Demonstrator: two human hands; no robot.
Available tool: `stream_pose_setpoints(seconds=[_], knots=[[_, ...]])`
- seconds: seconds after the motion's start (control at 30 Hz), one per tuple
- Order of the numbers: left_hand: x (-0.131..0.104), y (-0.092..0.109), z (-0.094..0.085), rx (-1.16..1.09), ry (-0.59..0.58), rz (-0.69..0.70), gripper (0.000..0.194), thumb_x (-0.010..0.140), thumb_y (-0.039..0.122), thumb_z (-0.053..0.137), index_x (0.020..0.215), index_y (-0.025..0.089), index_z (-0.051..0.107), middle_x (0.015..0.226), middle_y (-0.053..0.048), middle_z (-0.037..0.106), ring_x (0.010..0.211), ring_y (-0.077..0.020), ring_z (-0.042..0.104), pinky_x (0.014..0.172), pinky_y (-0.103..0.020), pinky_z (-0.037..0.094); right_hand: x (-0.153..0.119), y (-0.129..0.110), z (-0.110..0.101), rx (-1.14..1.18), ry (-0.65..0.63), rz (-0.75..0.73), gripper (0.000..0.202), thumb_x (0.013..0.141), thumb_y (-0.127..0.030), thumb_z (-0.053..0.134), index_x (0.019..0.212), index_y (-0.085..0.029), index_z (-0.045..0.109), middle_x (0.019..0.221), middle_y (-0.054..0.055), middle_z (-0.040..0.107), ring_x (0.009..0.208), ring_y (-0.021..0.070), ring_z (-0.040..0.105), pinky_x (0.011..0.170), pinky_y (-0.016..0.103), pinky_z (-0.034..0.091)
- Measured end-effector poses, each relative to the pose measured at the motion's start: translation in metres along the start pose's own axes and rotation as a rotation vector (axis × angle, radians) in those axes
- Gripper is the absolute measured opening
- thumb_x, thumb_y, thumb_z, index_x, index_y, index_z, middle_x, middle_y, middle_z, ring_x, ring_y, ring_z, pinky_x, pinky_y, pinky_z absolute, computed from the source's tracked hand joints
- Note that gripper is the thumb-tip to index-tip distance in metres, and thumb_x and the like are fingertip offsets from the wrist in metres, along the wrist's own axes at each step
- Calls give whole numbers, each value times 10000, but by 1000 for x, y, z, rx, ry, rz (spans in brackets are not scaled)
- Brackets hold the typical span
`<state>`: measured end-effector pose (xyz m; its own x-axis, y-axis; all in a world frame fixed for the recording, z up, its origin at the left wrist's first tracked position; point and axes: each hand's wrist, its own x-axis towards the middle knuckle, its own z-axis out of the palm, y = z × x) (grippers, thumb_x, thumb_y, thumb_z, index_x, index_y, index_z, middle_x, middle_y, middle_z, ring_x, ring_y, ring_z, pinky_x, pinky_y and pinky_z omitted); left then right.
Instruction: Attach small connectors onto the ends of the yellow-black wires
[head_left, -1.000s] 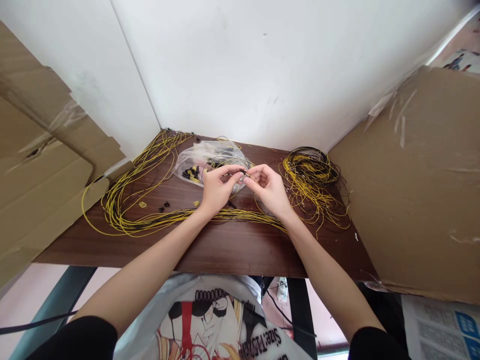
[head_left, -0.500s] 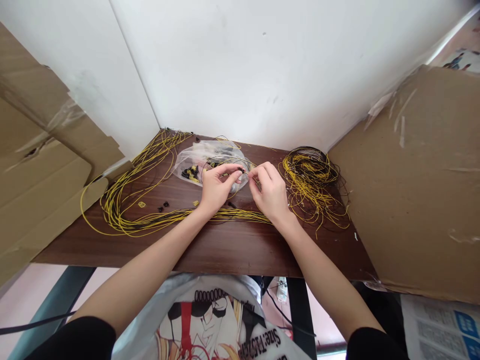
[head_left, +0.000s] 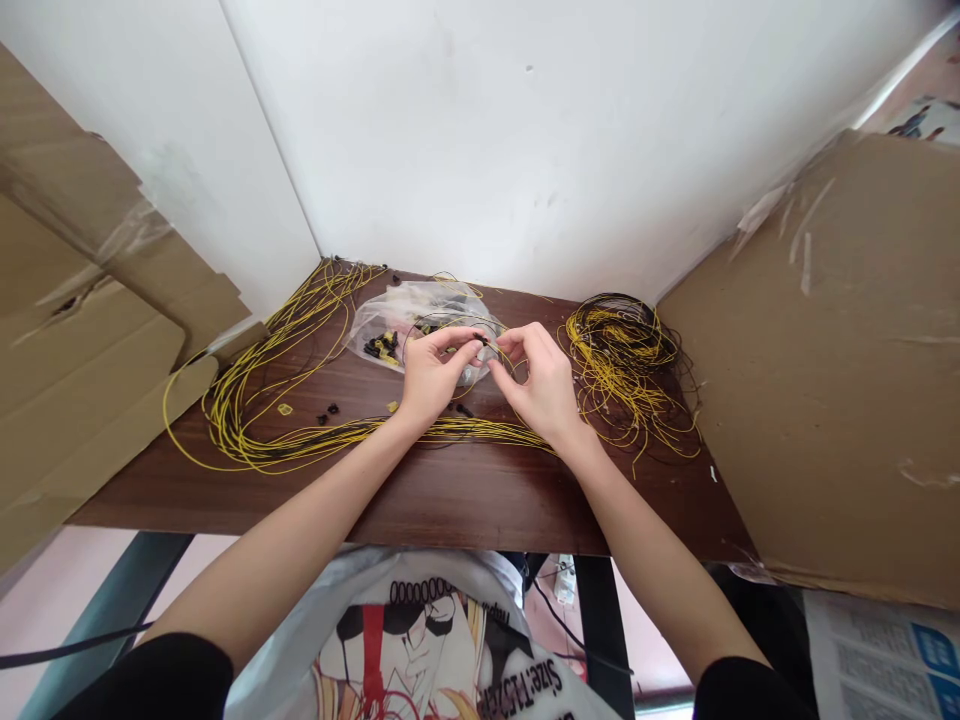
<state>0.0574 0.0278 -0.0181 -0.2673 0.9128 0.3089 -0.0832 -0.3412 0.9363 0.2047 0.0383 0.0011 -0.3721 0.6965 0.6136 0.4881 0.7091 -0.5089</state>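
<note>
My left hand (head_left: pixel 435 375) pinches a small black connector (head_left: pixel 480 339) between thumb and fingertips. Thin yellow and black wires run from it. Just to its right is my right hand (head_left: pixel 536 385), thumb and fingers apart, close beside the wires; whether it touches one is too small to tell. Behind the hands lies a clear plastic bag (head_left: pixel 405 302) holding black and yellow pieces. A long bundle of yellow and black wires (head_left: pixel 300 444) curves round the left side and passes under my wrists.
A tangled coil of yellow and black wires (head_left: pixel 622 340) lies at the right. Loose black pieces (head_left: pixel 328 412) and a yellow piece (head_left: pixel 285 409) rest on the brown table (head_left: pixel 480 505). Cardboard (head_left: pixel 832 380) stands on both sides, with a white wall behind.
The thumb of my right hand has moved left and away from its fingers, so the pinch has opened. My left hand stays in place with the connector.
</note>
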Motion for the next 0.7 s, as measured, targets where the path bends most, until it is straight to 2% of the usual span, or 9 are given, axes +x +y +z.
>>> stream_pose_setpoints(seconds=[0.17, 0.3, 0.47, 0.6, 0.7], knots=[[1, -1, -1, -23, -28, -6, 142, 700, 231, 689, 805, 137, 711, 841, -45, 713, 564, -92, 599, 617, -232, 526, 3, -1, -3, 254, -40, 224, 68, 810, -216, 565, 870, -186, 576, 765, 11, 615, 660, 121, 553, 593, 261, 425], [1, -2, -1, -27, -68, 4, 144, 709, 239, 681, 814, 143, 705, 847, -43, 705, 601, -101, 605, 621, -235, 532, 3, 2, -4, 405, -47, 354, 86, 787, -260, 601, 828, -185, 593, 743, 12, 638, 642, 118, 564, 581, 257, 423], [0, -1, -1, -47, -89, 3, 140, 718, 229, 673, 827, 146, 701, 852, -43, 702, 613, -103, 604, 643, -248, 535, 4, 2, -3, 524, -50, 415, 124, 793, -295, 604, 842, -181, 601, 770, 36, 683, 696, 144, 635, 680, 302, 497], [0, 1, -1, -47, -89, 2, 131, 720, 217, 672, 828, 150, 702, 842, -38, 700, 595, -91, 592, 650, -240, 530, 5, 0, -4, 678, -75, 462, 158, 790, -319, 611, 847, -172, 597, 690, 18, 674, 687, 150, 663, 725, 326, 530], [0, 1, -1, -34, -85, 3, 133, 721, 221, 669, 827, 149, 704, 846, -42, 700, 606, -97, 594, 646, -243, 532, 6, 0, -5, 710, -92, 479, 174, 781, -332, 619, 845, -173, 590, 644, 1, 662, 665, 145, 664, 715, 324, 538]])
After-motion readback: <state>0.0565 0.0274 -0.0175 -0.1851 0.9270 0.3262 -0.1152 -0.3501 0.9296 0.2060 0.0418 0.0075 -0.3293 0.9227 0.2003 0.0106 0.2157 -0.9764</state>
